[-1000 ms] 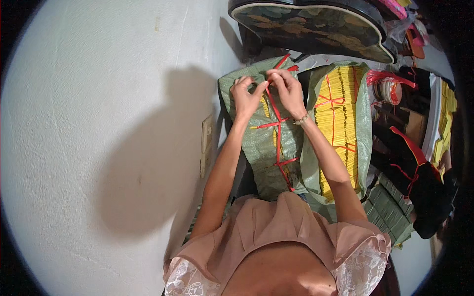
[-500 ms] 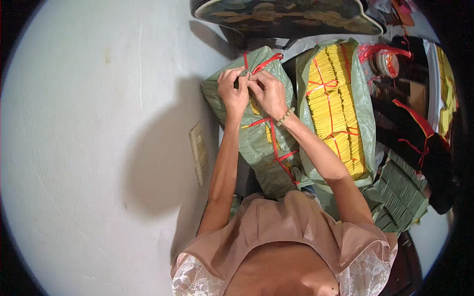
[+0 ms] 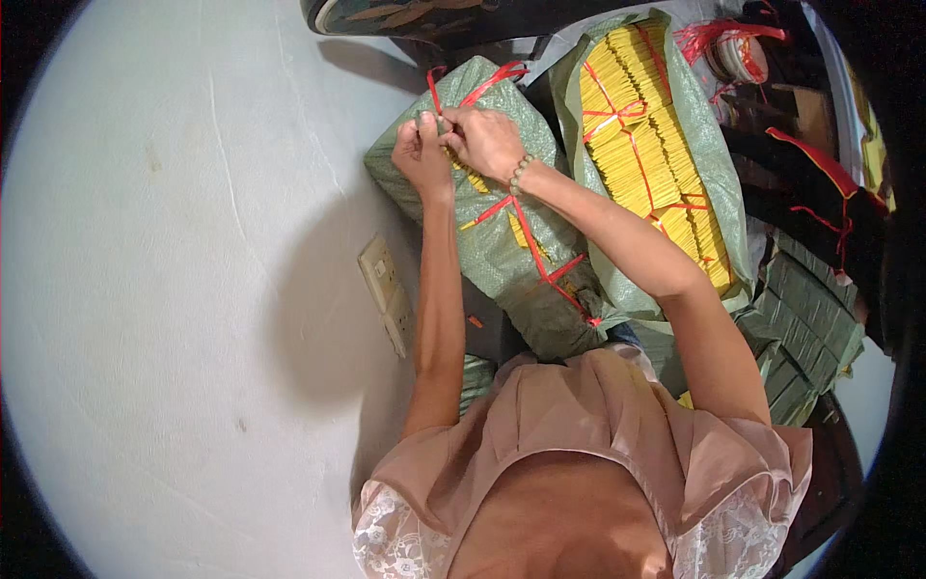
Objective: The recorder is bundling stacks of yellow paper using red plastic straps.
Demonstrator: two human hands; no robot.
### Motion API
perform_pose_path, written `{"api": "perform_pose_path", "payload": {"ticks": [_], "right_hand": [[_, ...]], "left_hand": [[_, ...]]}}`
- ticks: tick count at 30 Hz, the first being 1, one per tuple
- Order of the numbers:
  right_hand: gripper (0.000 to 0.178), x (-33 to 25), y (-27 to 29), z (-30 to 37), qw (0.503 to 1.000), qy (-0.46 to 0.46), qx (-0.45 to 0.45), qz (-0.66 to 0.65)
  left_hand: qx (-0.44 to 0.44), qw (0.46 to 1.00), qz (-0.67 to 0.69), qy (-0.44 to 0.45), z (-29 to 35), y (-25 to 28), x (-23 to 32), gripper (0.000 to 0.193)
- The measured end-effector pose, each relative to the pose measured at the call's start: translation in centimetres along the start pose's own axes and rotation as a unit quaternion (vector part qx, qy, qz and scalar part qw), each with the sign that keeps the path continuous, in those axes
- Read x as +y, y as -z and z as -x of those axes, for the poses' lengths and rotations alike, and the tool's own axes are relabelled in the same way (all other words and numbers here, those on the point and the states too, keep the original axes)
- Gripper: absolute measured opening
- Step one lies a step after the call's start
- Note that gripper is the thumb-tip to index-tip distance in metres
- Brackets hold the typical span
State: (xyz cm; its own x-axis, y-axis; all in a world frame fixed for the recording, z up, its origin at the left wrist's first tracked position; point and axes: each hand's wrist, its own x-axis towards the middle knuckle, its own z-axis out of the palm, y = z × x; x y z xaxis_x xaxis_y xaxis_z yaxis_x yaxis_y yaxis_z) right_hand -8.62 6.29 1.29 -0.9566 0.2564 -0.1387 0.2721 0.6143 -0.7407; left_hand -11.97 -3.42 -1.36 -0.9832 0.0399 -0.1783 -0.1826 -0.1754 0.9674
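A stuffed green woven sack lies in front of me, its edges drawn partly together with red ribbon. Yellow paper shows through the gaps between those edges. Near the sack's far end, my left hand pinches a gathered bit of the green sack edge between thumb and fingers. My right hand, with a beaded bracelet at the wrist, is closed at the same spot, touching the left fingertips. Its own fingertips are partly hidden, so what exactly they grip cannot be made out.
To the right stands an open green sack of yellow paper bundles tied with red ribbon. Green wrapped packs lie beyond it. A white wall with a socket plate borders the left. A dark chair-like piece is at the far end.
The whole view has shifted, moving the sacks up in the picture. My right hand has rolled over, its back now more upward, while both hands stay at the sack's far end.
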Motion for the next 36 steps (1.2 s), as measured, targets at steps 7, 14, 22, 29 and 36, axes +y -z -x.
{"api": "perform_pose_path", "payload": {"ticks": [7,14,22,29,36], "right_hand": [[0.019,-1.6,0.7,1.2,0.999,0.015,0.023,-0.029],[0.013,-0.9,0.9,1.3,0.994,0.051,0.089,-0.032],[0.019,-0.6,0.3,-0.5,0.999,-0.022,-0.040,0.019],[0.021,-1.2,0.4,0.3,0.996,0.047,-0.037,0.059],[0.020,0.2,2.4,-1.2,0.982,0.101,0.015,-0.160]], "left_hand": [[0.028,0.966,0.234,0.106,-0.2,0.9,0.5,0.019],[-0.082,0.993,-0.049,-0.066,0.1,-0.1,1.8,0.023],[-0.027,0.937,0.320,0.133,-0.3,1.0,0.0,0.023],[-0.083,0.905,0.378,0.175,-1.8,1.8,-0.2,0.020],[-0.086,0.961,-0.161,-0.207,0.1,1.0,2.4,0.019]]}}
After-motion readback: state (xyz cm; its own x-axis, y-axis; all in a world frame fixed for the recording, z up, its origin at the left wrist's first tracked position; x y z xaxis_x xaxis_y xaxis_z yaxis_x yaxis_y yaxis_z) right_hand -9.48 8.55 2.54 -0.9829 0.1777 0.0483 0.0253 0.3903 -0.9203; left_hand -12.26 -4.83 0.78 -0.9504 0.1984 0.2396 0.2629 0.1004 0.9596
